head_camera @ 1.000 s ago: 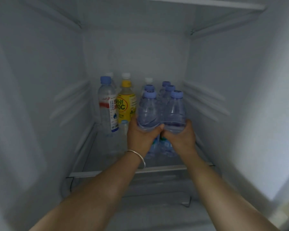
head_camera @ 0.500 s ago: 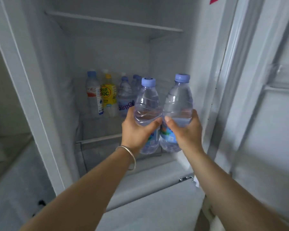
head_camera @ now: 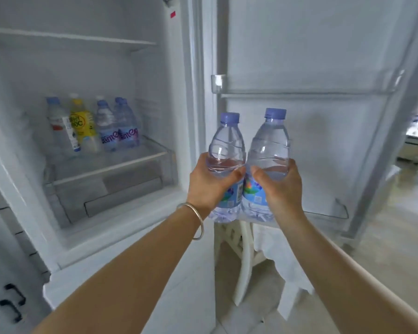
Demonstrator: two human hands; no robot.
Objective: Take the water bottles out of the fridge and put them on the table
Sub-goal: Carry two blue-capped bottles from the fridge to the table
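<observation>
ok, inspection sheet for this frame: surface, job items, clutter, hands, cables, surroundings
Surface: fridge shelf; table not clearly seen.
Job's things: two water bottles out of the fridge, left bottle and right bottle; more blue-capped bottles on the shelf.
Clutter: yellow drink bottle and red-labelled bottle on the same shelf.
Grippers: left hand and right hand each grip one bottle.
Cables: nothing seen.
Surroundings: open fridge door, white chair below.

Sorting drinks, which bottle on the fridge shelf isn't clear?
The yellow-labelled bottle with a yellow cap, second from left; its neighbours are clear with blue caps.
</observation>
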